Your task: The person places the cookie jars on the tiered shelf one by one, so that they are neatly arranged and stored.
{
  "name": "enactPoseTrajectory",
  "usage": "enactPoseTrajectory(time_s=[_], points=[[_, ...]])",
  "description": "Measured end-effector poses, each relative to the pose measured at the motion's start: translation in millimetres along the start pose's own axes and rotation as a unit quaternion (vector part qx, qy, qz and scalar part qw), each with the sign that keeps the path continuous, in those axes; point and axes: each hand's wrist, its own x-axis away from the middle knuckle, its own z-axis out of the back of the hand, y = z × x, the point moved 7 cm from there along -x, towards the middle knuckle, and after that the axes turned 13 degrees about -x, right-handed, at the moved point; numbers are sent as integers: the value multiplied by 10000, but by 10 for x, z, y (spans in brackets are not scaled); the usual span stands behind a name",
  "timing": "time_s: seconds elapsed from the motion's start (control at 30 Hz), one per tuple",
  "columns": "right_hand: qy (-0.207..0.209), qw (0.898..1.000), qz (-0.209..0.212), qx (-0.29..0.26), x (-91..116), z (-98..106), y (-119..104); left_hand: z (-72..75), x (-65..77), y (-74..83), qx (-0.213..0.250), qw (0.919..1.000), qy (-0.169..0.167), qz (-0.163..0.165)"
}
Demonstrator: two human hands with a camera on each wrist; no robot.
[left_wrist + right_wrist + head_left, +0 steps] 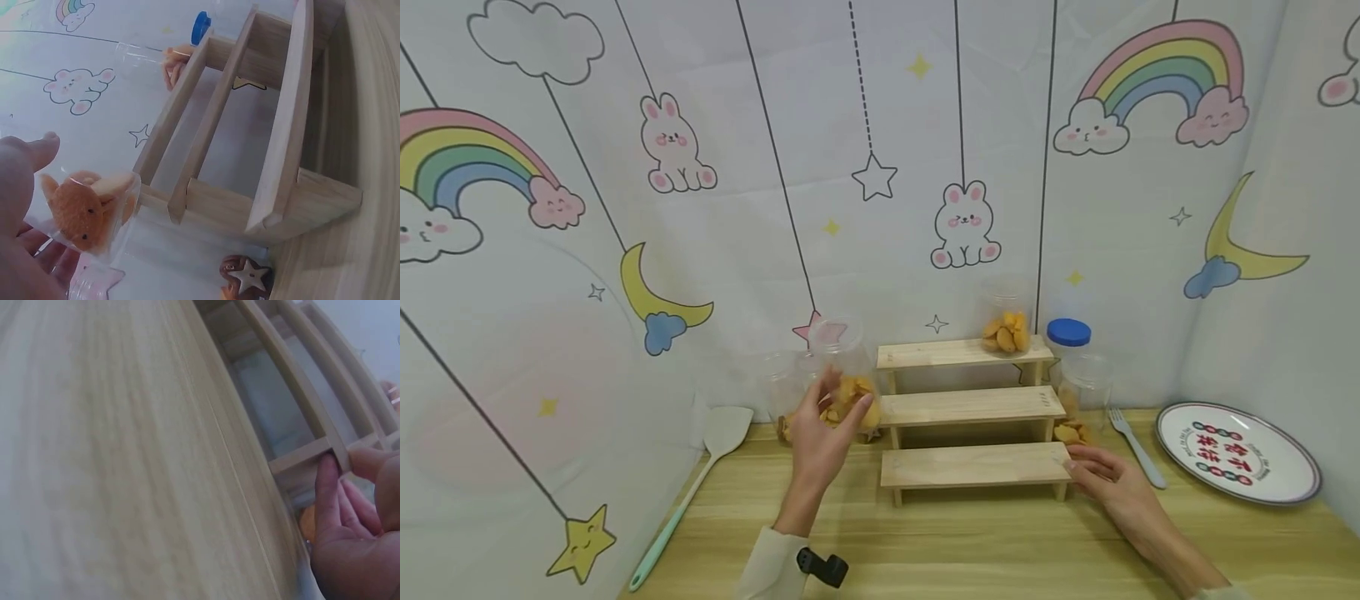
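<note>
My left hand (820,450) holds a clear jar (855,390) with orange pieces inside, at the left end of a three-step wooden shelf (973,464). In the left wrist view, the thumb and fingers lie on opposite sides of this jar (94,209). At the other end, my right hand (1120,493) grips the corner of the lowest step. The right wrist view has its thumb above the step's edge and a fingertip (327,481) under it. Another clear jar (1006,332) with orange pieces stands on the top step.
More clear jars (777,385) stand behind my left hand. Right of the shelf are a blue-lidded jar (1069,333), another clear jar (1086,387), a fork (1138,450) and a printed plate (1281,450). A spatula (726,429) leans at the left. A patterned cloth backs the table.
</note>
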Motion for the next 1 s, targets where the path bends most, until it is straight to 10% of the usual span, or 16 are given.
enactPoseTrajectory(time_s=[0.47, 1.0], points=[[91, 9999, -72, 12, 9, 45, 20, -403, -300, 353, 556, 9984, -56, 123], [77, 9999, -16, -97, -28, 25, 58, -1062, -620, 404, 555, 9965, -366, 500]])
